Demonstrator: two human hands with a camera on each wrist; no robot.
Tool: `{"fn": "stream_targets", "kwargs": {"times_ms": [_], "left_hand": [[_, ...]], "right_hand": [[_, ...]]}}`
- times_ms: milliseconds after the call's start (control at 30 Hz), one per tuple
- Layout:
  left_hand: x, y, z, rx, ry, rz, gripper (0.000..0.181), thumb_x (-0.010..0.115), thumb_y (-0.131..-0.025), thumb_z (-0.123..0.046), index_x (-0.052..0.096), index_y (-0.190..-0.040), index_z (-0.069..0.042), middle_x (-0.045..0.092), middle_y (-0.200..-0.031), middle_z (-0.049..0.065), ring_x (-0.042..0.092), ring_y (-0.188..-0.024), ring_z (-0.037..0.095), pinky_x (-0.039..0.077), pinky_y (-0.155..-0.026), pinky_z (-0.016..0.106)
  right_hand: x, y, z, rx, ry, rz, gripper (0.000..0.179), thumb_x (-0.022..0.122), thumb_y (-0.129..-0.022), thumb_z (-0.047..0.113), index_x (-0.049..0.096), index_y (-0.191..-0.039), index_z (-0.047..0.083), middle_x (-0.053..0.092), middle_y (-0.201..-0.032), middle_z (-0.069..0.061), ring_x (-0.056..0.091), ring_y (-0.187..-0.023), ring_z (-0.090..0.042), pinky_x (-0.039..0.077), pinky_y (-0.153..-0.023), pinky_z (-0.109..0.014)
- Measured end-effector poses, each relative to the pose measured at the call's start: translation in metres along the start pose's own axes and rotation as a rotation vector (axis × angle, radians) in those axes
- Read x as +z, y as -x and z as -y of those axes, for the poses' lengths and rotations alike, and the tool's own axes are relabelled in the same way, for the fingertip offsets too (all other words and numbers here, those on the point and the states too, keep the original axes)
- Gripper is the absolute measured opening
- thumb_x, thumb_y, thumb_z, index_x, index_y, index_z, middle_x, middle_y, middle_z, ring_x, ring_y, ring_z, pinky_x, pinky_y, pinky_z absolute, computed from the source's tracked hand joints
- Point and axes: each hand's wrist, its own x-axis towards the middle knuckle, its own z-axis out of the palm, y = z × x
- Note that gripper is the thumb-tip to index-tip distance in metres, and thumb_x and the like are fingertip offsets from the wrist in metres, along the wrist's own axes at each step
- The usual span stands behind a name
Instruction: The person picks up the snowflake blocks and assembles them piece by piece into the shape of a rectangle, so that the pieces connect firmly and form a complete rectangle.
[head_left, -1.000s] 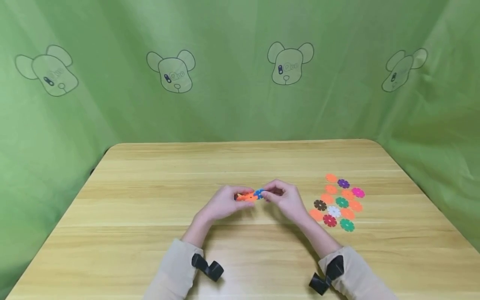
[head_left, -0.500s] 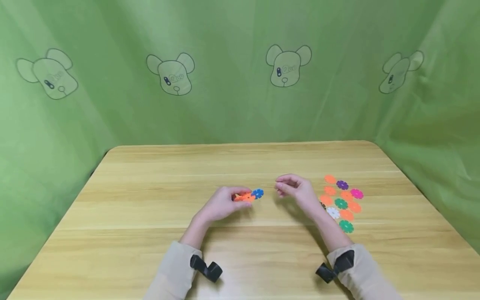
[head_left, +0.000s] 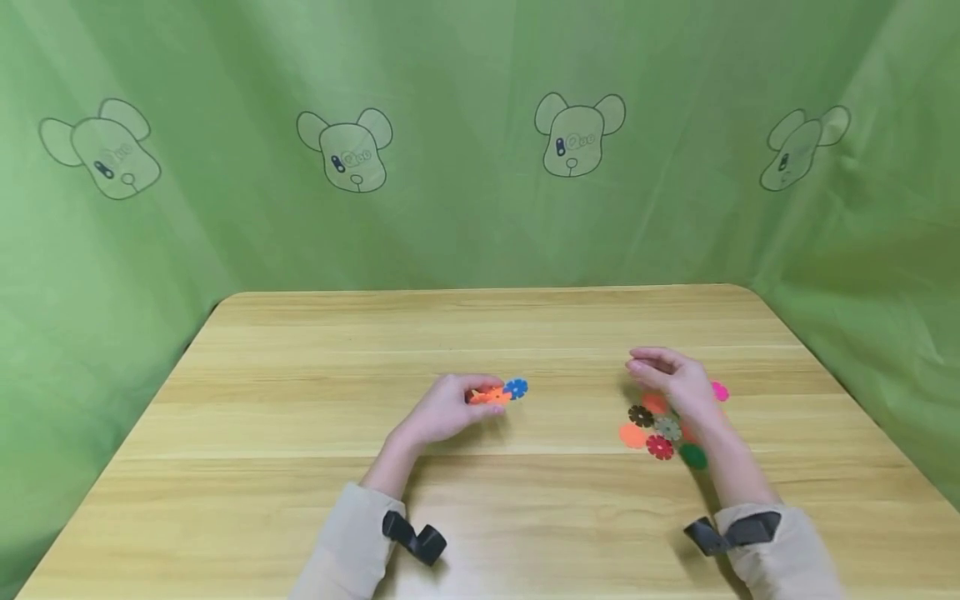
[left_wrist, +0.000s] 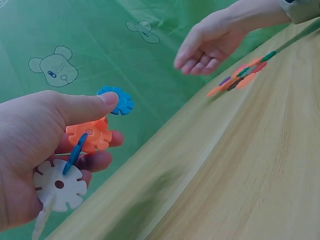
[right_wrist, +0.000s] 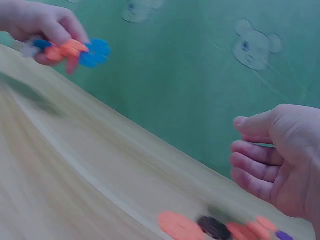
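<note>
My left hand [head_left: 444, 408] pinches a chain of joined notched plastic discs above the table's middle. At the chain's end is a blue disc [left_wrist: 120, 100], with the thumb on it. An orange disc [left_wrist: 100, 137] follows, then an edge-on blue disc [left_wrist: 75, 155] and a white disc [left_wrist: 74, 189] near the palm. Another white piece [left_wrist: 42, 220] hangs below. Over the loose discs at the right hovers my right hand [head_left: 678, 387], its fingers loosely bent and holding nothing. It hides some of those discs in the head view.
Loose discs lie flat at the right: brown [head_left: 641, 416], red [head_left: 660, 447], grey-white [head_left: 667, 429], green [head_left: 693, 456], pink [head_left: 721, 391] and several orange [head_left: 632, 435]. The wooden table [head_left: 375, 333] is backed by a green curtain [head_left: 465, 225].
My right hand has let go of the chain's blue disc and moved right, over the loose discs. The left hand keeps its grip and stays nearly in place.
</note>
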Motion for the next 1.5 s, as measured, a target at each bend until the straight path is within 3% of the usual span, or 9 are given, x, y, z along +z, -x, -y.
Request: {"fn": "stream_targets", "kwargs": {"times_ms": [100,333,400,500,633,733,1033,1267,1500], "left_hand": [[0.0,0.0,-0.001,0.004,0.002,0.001,0.037,0.069,-0.084,-0.023,0.064,-0.118,-0.009,0.063,-0.103,0.003,0.046,-0.068,0.012,0.04,-0.058,0.024],[0.0,0.0,-0.001,0.004,0.017,0.001,0.037,0.069,-0.084,-0.023,0.064,-0.117,-0.007,0.063,-0.105,0.004,0.047,-0.068,0.012,0.039,-0.057,0.023],[0.0,0.0,0.0,0.0,0.021,0.001,0.037,0.069,-0.084,-0.023,0.064,-0.117,-0.007,0.063,-0.104,0.004,0.046,-0.067,0.013,0.039,-0.056,0.023],[0.0,0.0,-0.001,-0.003,0.029,0.0,0.037,0.069,-0.084,-0.024,0.064,-0.117,-0.006,0.063,-0.103,0.005,0.046,-0.068,0.013,0.039,-0.057,0.023],[-0.001,0.0,-0.001,0.019,0.012,-0.008,0.038,0.069,-0.084,-0.023,0.063,-0.117,-0.005,0.063,-0.101,0.004,0.046,-0.067,0.011,0.039,-0.056,0.023],[0.0,0.001,0.0,0.036,-0.002,-0.013,0.038,0.069,-0.084,-0.023,0.063,-0.116,-0.004,0.063,-0.101,0.004,0.046,-0.067,0.011,0.04,-0.056,0.023],[0.003,-0.001,0.003,0.011,0.005,-0.01,0.036,0.07,-0.083,-0.022,0.064,-0.116,-0.007,0.064,-0.1,0.003,0.049,-0.07,0.013,0.041,-0.059,0.023],[0.004,0.0,0.003,0.008,-0.003,-0.011,0.037,0.07,-0.083,-0.023,0.064,-0.116,-0.007,0.064,-0.103,0.003,0.049,-0.071,0.013,0.042,-0.06,0.024],[0.003,0.0,0.002,0.013,0.002,-0.005,0.038,0.07,-0.083,-0.023,0.064,-0.117,-0.007,0.064,-0.105,0.005,0.05,-0.073,0.013,0.043,-0.063,0.025]], "right_hand": [[-0.016,0.002,-0.006,0.014,-0.002,-0.012,0.046,0.062,-0.089,0.029,0.051,-0.122,-0.001,0.064,-0.097,0.01,0.062,-0.09,-0.007,0.05,-0.077,-0.021],[-0.045,0.003,-0.022,0.104,0.094,-0.058,0.063,0.061,-0.089,0.034,0.042,-0.132,-0.007,0.059,-0.093,0.02,0.059,-0.085,-0.002,0.048,-0.073,-0.017],[-0.049,0.002,-0.027,0.135,0.139,-0.064,0.063,0.061,-0.089,0.035,0.042,-0.133,-0.007,0.06,-0.097,0.014,0.059,-0.083,-0.003,0.049,-0.072,-0.018],[-0.05,0.001,-0.035,0.152,0.25,-0.074,0.06,0.059,-0.09,0.037,0.046,-0.131,-0.006,0.061,-0.108,-0.005,0.059,-0.083,-0.008,0.049,-0.069,-0.019],[-0.046,0.0,-0.042,0.138,0.401,-0.091,0.058,0.058,-0.09,0.039,0.051,-0.127,-0.005,0.052,-0.124,-0.026,0.056,-0.1,-0.028,0.047,-0.078,-0.031],[-0.043,0.0,-0.042,0.113,0.474,-0.095,0.057,0.06,-0.089,0.039,0.053,-0.124,-0.007,0.047,-0.128,-0.03,0.047,-0.11,-0.04,0.043,-0.086,-0.044],[-0.035,-0.003,-0.044,-0.043,0.651,-0.114,0.042,0.066,-0.087,0.023,0.06,-0.108,-0.013,0.06,-0.098,-0.027,0.055,-0.086,-0.035,0.045,-0.073,-0.042],[-0.031,-0.003,-0.044,0.015,0.617,-0.105,0.033,0.066,-0.086,0.018,0.052,-0.101,-0.008,0.053,-0.085,-0.015,0.046,-0.075,-0.026,0.039,-0.062,-0.033],[-0.031,-0.003,-0.039,0.043,0.559,-0.121,0.032,0.064,-0.086,0.013,0.047,-0.106,-0.006,0.049,-0.088,-0.014,0.045,-0.078,-0.025,0.039,-0.062,-0.029]]}}
